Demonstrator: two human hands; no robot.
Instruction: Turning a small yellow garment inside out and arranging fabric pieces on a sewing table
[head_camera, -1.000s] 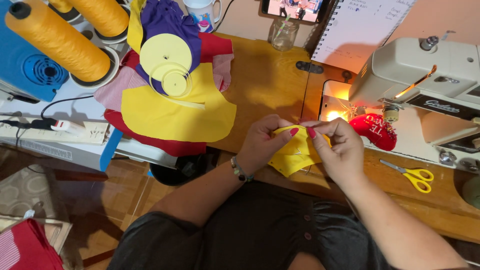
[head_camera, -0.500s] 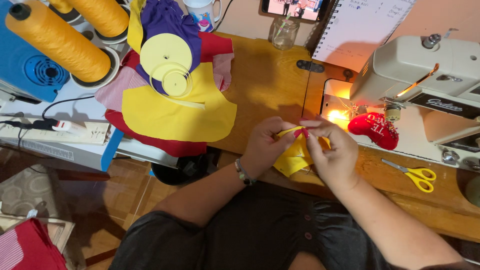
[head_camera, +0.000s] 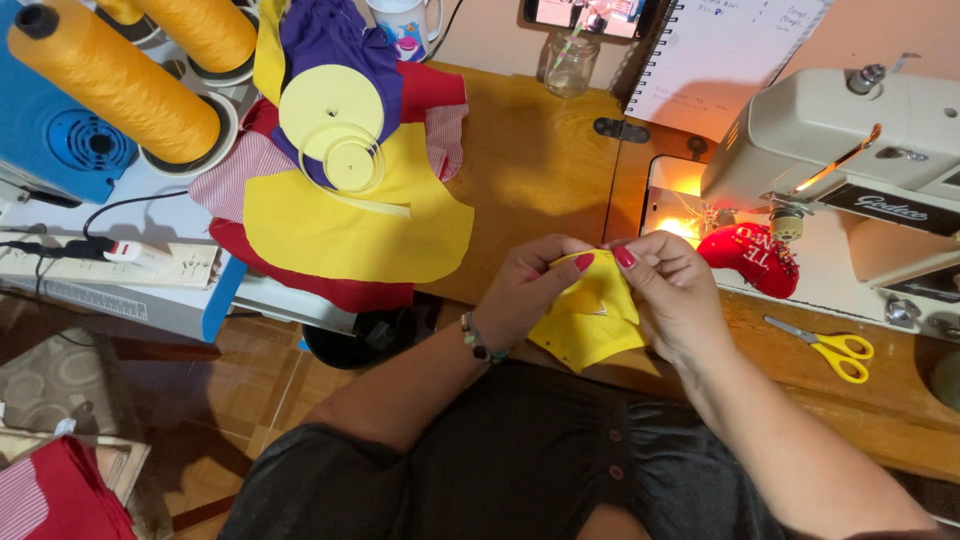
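Note:
Both of my hands pinch the top edge of a small yellow fabric piece (head_camera: 590, 325) just above the near edge of the wooden sewing table (head_camera: 540, 170). My left hand (head_camera: 525, 290) grips its left side between thumb and fingers. My right hand (head_camera: 675, 295) grips the right side, and the thumbs meet at the top. The fabric hangs folded between the palms. A red pincushion (head_camera: 755, 258) lies just right of my right hand, under the needle of the cream sewing machine (head_camera: 850, 140).
Yellow-handled scissors (head_camera: 830, 348) lie on the table at the right. A pile of yellow, red and purple cloth (head_camera: 350, 220) with a yellow tape roll (head_camera: 335, 120) sits at the left. Orange thread cones (head_camera: 120, 90), a glass jar (head_camera: 572, 62) and a spiral notebook (head_camera: 720, 50) stand behind.
My hands have drawn closer together on the yellow fabric, fingertips now meeting at its top edge. The fabric is folded tighter between them.

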